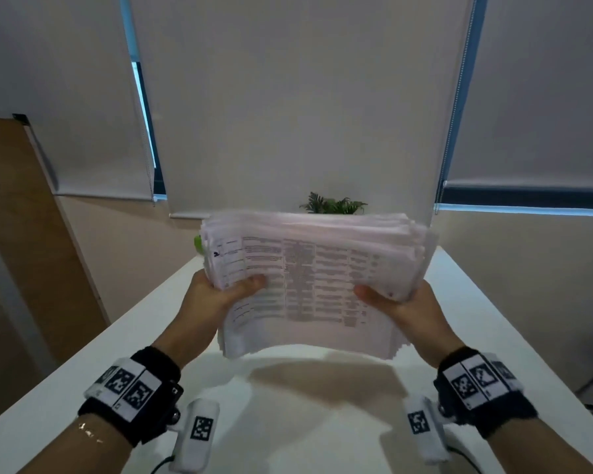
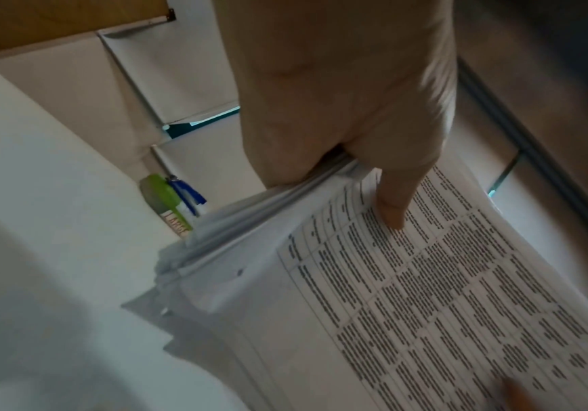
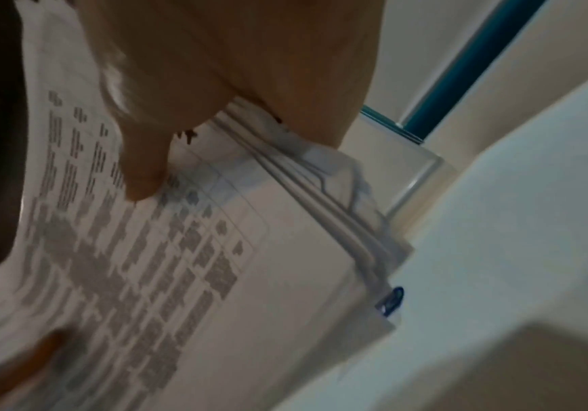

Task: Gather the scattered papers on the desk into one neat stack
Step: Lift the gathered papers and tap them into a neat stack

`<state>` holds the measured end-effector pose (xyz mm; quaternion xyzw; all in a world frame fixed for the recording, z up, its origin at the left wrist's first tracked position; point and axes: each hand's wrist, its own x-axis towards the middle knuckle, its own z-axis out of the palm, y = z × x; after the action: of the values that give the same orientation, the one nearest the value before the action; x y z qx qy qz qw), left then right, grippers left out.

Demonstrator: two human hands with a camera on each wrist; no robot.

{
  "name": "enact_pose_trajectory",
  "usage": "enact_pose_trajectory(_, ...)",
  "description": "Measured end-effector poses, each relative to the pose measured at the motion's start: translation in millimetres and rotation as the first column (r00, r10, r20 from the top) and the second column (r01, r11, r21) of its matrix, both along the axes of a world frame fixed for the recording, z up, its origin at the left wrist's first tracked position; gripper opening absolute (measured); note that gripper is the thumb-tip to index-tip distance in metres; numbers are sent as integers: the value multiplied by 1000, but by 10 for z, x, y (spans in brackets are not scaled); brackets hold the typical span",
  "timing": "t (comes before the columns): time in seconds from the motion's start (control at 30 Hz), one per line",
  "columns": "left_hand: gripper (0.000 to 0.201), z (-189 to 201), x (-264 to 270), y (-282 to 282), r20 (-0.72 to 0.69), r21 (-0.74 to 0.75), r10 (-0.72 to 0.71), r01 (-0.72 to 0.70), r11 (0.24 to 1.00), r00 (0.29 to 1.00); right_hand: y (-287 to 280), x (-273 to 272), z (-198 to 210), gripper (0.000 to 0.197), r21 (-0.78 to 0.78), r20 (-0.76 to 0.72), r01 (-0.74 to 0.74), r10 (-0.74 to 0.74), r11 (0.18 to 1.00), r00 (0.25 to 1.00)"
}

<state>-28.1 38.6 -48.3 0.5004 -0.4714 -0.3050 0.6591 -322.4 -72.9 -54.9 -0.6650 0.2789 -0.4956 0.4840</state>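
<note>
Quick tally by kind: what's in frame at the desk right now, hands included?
Hands: 2, left hand and right hand, each gripping a side of the stack
Paper stack: 1, held above the desk
Potted plant: 1
Green container: 1
Desk: 1
Total: 6

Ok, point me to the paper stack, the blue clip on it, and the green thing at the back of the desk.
White printed paper stack (image 1: pixel 308 285), head view: middle of the top sheet.
Small blue paper clip (image 3: pixel 393 301), right wrist view: on the clip at the stack's corner.
Green plastic item (image 2: pixel 160 196), left wrist view: its green top; what it is, unclear.
</note>
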Motion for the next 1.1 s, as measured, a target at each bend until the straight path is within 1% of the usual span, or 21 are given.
enact_pose_trajectory(0.07,41,-138,39,69,15,62,-23,22,998,1000,33,-44,-131,48,62,-59,-56,60,996,996)
enact_pose_trajectory(0.13,45,-233,34,107,17,109,-61,59,992,998,60,-32,-205,49,61,-78,-87,91,994,993)
enact_pose_trajectory(0.2,47,-294,-8,103,17,106,-77,74,992,997,69,39,-218,49,37,-39,-71,73,997,997)
enact_pose_trajectory(0.3,44,-313,-94,92,-31,54,-9,11,998,999,73,140,-191,48,-6,57,-36,37,999,998)
enact_pose_trajectory(0.37,37,-322,-128,90,-53,11,70,-70,998,996,101,170,-187,45,-13,102,8,-7,1000,995)
enact_pose_trajectory(0.43,32,-332,-172,93,-83,-43,133,-137,990,988,157,213,-168,36,-8,164,77,-74,997,984)
enact_pose_trajectory(0.5,29,-309,-244,81,-93,-101,160,-169,980,983,197,289,-122,33,-26,230,151,-141,988,963)
enact_pose_trajectory(0.6,29,-266,-309,35,-55,-153,168,-174,973,984,193,349,-35,37,-68,321,253,-219,965,921)
enact_pose_trajectory(0.67,34,-282,-288,30,-46,-102,157,-161,982,987,162,324,-67,41,-56,293,264,-237,963,926)
enact_pose_trajectory(0.7,38,-308,-261,33,-40,-59,136,-138,989,990,151,297,-127,44,-42,237,248,-232,968,944)
enact_pose_trajectory(0.77,49,-361,-205,44,17,9,102,-103,995,995,125,246,-294,51,-17,94,192,-190,981,977)
enact_pose_trajectory(0.8,53,-371,-203,51,48,25,93,-94,995,995,120,235,-362,50,-2,58,175,-174,985,983)
enact_pose_trajectory(0.83,53,-369,-211,45,60,24,91,-93,995,994,123,236,-397,47,12,62,176,-176,984,982)
enact_pose_trajectory(0.9,46,-350,-262,13,24,-15,110,-110,994,994,141,264,-391,36,32,136,207,-209,978,968)
enact_pose_trajectory(0.97,36,-298,-337,-20,-13,-70,141,-141,988,990,167,303,-309,31,17,214,241,-239,970,947)
enact_pose_trajectory(1.03,35,-248,-375,-36,-15,-125,174,-174,977,985,196,321,-240,31,11,285,259,-251,966,925)
enact_pose_trajectory(1.1,38,-246,-362,-28,-5,-136,187,-186,973,982,213,278,-242,34,25,310,244,-240,969,920)
